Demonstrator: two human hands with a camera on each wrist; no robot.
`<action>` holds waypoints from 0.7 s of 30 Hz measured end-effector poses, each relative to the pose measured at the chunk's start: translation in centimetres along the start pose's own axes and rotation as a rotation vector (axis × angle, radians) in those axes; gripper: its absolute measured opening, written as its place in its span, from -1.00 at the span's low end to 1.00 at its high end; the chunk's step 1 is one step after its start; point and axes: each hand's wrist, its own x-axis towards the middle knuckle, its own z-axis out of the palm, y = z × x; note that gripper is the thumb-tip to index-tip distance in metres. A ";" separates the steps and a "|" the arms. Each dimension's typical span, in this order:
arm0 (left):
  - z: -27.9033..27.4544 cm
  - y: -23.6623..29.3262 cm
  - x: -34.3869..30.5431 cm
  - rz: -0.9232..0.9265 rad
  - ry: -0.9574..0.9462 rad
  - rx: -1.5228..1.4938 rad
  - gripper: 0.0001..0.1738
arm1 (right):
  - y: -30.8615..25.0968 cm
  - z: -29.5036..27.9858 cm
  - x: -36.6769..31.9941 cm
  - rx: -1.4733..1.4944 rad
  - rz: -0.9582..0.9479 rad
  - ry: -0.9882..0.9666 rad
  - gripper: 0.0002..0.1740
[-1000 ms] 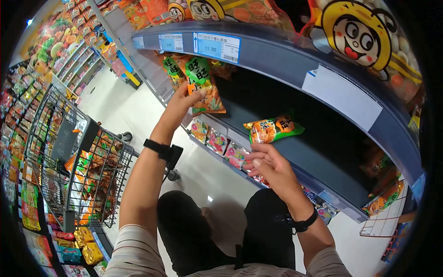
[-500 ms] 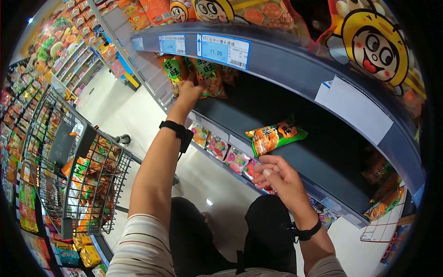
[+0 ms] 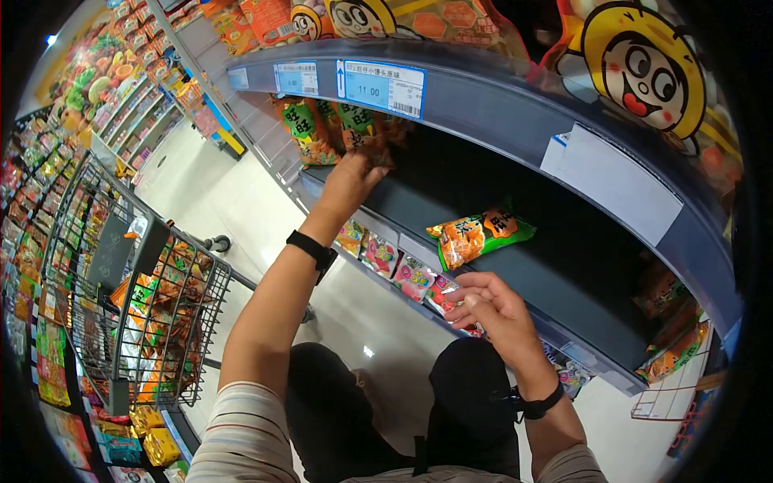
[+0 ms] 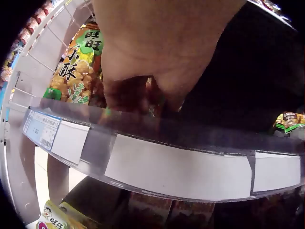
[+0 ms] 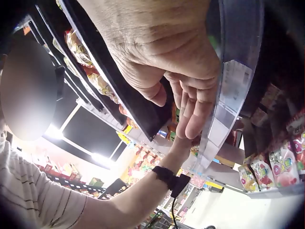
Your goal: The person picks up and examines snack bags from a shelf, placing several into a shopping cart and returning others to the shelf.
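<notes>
My left hand (image 3: 348, 187) is at the shelf's left end, its thumb and fingers round the lower part of an upright orange-and-green snack bag (image 3: 357, 122). The left wrist view shows that hand (image 4: 164, 52) reaching behind the clear shelf lip, fingertips in shadow. A similar bag (image 3: 303, 129) stands to its left, also seen as a snack bag (image 4: 74, 71) in the left wrist view. One more bag (image 3: 481, 235) lies on its side on the dark shelf. Just below it, my right hand (image 3: 501, 315) hovers by the shelf edge, empty, fingers loosely bent.
Above runs a shelf edge with price labels (image 3: 380, 87) and large cartoon-face bags (image 3: 644, 76). A lower shelf holds pink-and-white packets (image 3: 414, 278). On the left stands a wire cart (image 3: 121, 322) with snack bags inside. More bags (image 3: 676, 354) sit at the shelf's right end.
The bag held in my left hand moved back from the shelf front to stand among the others. That hand then shifted right and down to the bag's lower part. My right hand stayed near the edge.
</notes>
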 end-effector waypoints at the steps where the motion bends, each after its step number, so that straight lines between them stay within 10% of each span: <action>1: 0.2 -0.4 0.2 -0.001 0.018 0.018 -0.56 | 0.0 0.0 -0.1 -0.004 0.002 0.001 -0.64; 13: -1.4 6.3 -0.7 -0.104 -0.075 -0.171 -0.60 | -1.1 -1.8 -2.1 -0.013 -0.020 0.052 -0.64; 21: -0.8 17.0 -4.9 -0.005 -0.449 -0.151 0.10 | -1.6 -3.0 -3.9 -0.014 -0.019 0.101 -0.63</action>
